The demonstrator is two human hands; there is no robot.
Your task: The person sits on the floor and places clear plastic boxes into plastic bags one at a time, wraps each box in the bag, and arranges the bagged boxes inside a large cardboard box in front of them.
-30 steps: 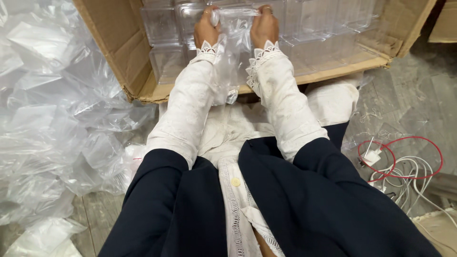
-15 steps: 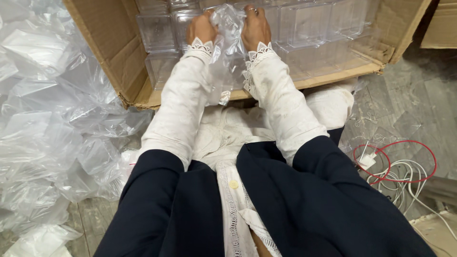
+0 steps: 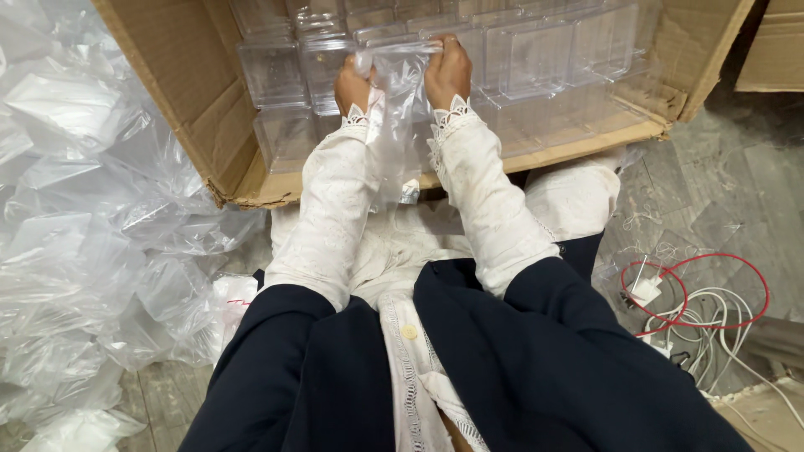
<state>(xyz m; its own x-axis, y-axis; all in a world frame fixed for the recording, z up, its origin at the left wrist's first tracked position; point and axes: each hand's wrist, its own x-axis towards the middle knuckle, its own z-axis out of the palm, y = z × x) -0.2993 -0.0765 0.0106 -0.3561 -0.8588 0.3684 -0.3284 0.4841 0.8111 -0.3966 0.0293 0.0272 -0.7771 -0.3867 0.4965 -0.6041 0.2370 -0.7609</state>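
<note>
My left hand (image 3: 353,85) and my right hand (image 3: 448,70) both grip a clear plastic bag (image 3: 399,117) by its top edge, stretched between them. The bag hangs down over the front edge of an open cardboard box (image 3: 180,109). Inside the box lie several clear plastic cases (image 3: 544,63), stacked in rows. Both arms are in white lace-cuffed sleeves under dark blue outer sleeves.
A big heap of crumpled clear plastic bags (image 3: 79,243) covers the floor on the left. Red and white cables with a small white plug (image 3: 695,305) lie on the grey floor at the right. Another cardboard box (image 3: 775,46) stands at the top right.
Both hands have drawn the bag back out of the box towards me, and the bag now hangs lower over the box's front edge.
</note>
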